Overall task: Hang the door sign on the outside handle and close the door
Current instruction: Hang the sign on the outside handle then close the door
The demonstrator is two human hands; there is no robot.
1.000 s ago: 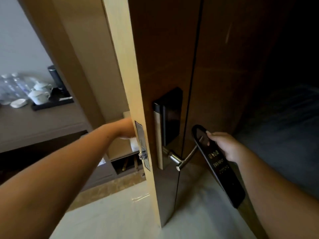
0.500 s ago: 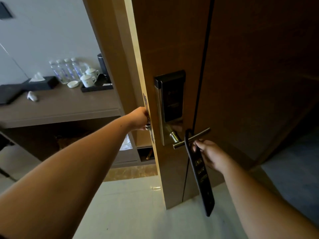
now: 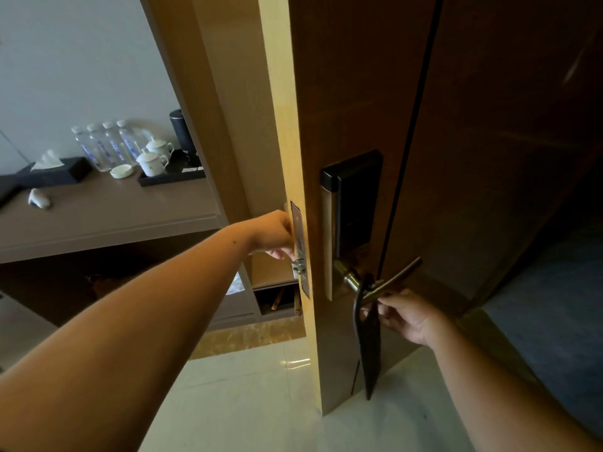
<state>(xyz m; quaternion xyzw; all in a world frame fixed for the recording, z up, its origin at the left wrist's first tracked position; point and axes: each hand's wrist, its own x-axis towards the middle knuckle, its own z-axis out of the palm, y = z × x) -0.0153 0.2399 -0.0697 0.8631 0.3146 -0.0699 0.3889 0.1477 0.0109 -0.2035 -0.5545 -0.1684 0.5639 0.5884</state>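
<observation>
The door (image 3: 359,93) stands open, its edge steadied by the left hand (image 3: 277,234), whose fingers wrap behind the edge beside the latch plate (image 3: 299,243), so their grip is hidden. Just above the right hand (image 3: 409,316) the outside handle (image 3: 388,282) carries the door sign (image 3: 367,337), looped on near the lever's base. The right-hand fingers pinch the sign's upper part; they should probably let go gently so it hangs flat before the door is pulled shut.

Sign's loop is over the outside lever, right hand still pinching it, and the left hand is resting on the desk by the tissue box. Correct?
One error: the left hand is not on the desk; it grips the door edge by the latch plate. The head view shows the sign looped over the lever, right hand on it.
</observation>
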